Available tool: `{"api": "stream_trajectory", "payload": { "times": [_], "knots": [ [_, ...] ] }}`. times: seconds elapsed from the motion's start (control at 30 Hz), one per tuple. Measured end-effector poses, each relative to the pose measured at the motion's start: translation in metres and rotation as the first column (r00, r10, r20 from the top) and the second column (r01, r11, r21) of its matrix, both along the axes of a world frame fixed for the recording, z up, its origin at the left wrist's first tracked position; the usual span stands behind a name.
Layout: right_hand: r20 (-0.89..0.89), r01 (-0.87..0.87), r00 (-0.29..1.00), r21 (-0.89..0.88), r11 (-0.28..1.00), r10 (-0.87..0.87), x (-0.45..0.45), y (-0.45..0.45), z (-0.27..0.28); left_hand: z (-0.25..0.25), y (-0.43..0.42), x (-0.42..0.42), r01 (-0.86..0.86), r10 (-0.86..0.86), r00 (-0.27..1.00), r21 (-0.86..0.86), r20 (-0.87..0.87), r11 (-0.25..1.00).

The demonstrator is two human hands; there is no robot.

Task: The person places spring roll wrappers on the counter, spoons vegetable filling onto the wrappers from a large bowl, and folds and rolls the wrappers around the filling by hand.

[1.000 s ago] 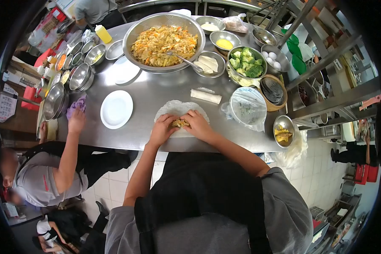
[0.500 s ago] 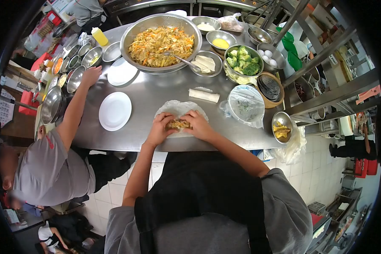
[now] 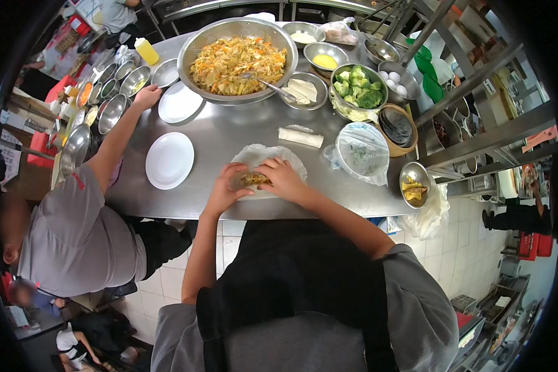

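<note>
A thin round spring roll wrapper [image 3: 293, 162] lies on the steel table in front of me, with a short log of shredded vegetable filling [image 3: 252, 179] on it. My left hand [image 3: 224, 191] is at the wrapper's left side, thumb and fingers spread apart around the filling's left end. Curled over the right end of the filling is my right hand [image 3: 283, 180], its fingers close together. Beyond the wrapper lies a finished-looking white roll [image 3: 301, 137]. A big perforated steel bowl [image 3: 188, 73] holds cooked shredded vegetables [image 3: 239, 65] and a spoon [image 3: 270, 85].
Two white plates [image 3: 169, 160] lie at left, where a co-worker's hand [image 3: 147, 97] reaches in near steel bowls. At right are a broccoli bowl [image 3: 358, 87], a plastic-covered bowl [image 3: 361, 152] and a bowl of yellow pieces [image 3: 414, 185]. A metal rack [image 3: 493, 141] borders the right side.
My left hand has opened and shifted slightly left off the filling. My right hand has moved a little left over it. The co-worker's hand has moved right, toward the far plate.
</note>
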State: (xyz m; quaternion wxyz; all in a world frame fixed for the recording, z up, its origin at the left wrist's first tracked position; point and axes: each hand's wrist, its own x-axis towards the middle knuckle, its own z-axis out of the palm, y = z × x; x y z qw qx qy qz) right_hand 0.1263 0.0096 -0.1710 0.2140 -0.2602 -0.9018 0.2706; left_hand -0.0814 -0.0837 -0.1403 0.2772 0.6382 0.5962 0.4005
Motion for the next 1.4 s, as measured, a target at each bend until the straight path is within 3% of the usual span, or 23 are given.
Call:
{"api": "stream_trajectory", "payload": {
  "times": [0.17,0.27,0.33,0.47,0.5,0.6,0.7,0.8,0.9,1.0,1.1,1.2,1.3,1.4],
  "knots": [
    [-0.005,-0.028,1.0,0.061,0.998,0.028,-0.034,-0.004,-0.007,-0.025,-0.017,-0.026,-0.338,0.351,0.929,-0.11,0.119,0.934],
    [0.01,-0.042,0.999,0.107,0.993,0.041,-0.049,-0.008,-0.008,-0.038,-0.026,-0.028,-0.507,0.499,0.862,-0.156,-0.092,0.848],
    [0.086,-0.042,0.996,0.14,0.989,0.03,-0.054,-0.011,-0.01,-0.047,-0.027,-0.023,-0.529,0.515,0.846,-0.092,-0.137,0.844],
    [0.062,-0.012,0.998,0.123,0.992,0.004,-0.054,-0.012,-0.019,-0.045,-0.026,-0.008,-0.473,0.469,0.867,0.019,-0.168,0.881],
    [0.049,-0.005,0.999,0.126,0.992,-0.002,-0.052,-0.014,-0.017,-0.043,-0.025,-0.002,-0.469,0.467,0.878,0.008,-0.102,0.883],
    [-0.002,0.038,0.999,0.082,0.996,-0.038,-0.048,-0.012,-0.01,-0.043,-0.024,0.0,-0.498,0.498,0.828,0.072,-0.258,0.864],
    [-0.024,0.104,0.994,0.053,0.993,-0.103,-0.039,-0.007,-0.001,-0.038,-0.024,0.009,-0.617,0.577,0.736,0.0,-0.353,0.787],
    [0.02,0.15,0.988,0.052,0.987,-0.151,-0.027,-0.004,-0.001,-0.043,-0.023,0.009,-0.636,0.556,0.755,-0.182,-0.347,0.75],
    [0.03,0.101,0.994,0.067,0.993,-0.103,-0.019,-0.006,-0.003,-0.057,-0.02,0.001,-0.56,0.455,0.793,-0.189,-0.406,0.807],
    [0.017,0.03,0.999,0.091,0.995,-0.032,-0.02,-0.009,-0.005,-0.056,-0.019,0.009,-0.594,0.534,0.79,-0.161,-0.301,0.788],
    [0.044,0.004,0.999,0.099,0.995,-0.008,-0.022,-0.011,-0.011,-0.048,-0.019,0.024,-0.601,0.596,0.798,-0.054,-0.084,0.797],
    [0.047,0.011,0.999,0.093,0.996,-0.016,-0.023,-0.011,-0.016,-0.037,-0.021,0.035,-0.61,0.594,0.788,-0.074,-0.163,0.789],
    [0.034,0.019,0.999,0.082,0.996,-0.022,-0.021,-0.012,-0.019,-0.032,-0.022,0.047,-0.551,0.555,0.812,0.074,-0.181,0.831],
    [0.053,0.017,0.998,0.086,0.996,-0.021,-0.019,-0.012,-0.02,-0.028,-0.022,0.057,-0.489,0.501,0.854,0.115,-0.137,0.865]
  ]
}}
